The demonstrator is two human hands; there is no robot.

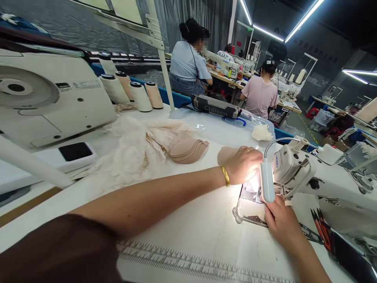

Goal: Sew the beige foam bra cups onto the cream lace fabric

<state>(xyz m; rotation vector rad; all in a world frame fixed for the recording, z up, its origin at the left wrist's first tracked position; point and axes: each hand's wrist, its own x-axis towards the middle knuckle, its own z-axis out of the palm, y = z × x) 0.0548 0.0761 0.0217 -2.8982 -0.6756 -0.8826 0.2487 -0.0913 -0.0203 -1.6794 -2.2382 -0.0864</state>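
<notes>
Head view: left hand, with a gold bangle at the wrist, lies curled knuckles-up on a pale beige fabric piece at the needle of the white sewing machine; whether it grips the piece I cannot tell. Right hand, at 5 o'clock from the left, presses flat fingers on lace-edged fabric on the white counter. A stack of beige foam cups sits at 9 o'clock from the left hand
</notes>
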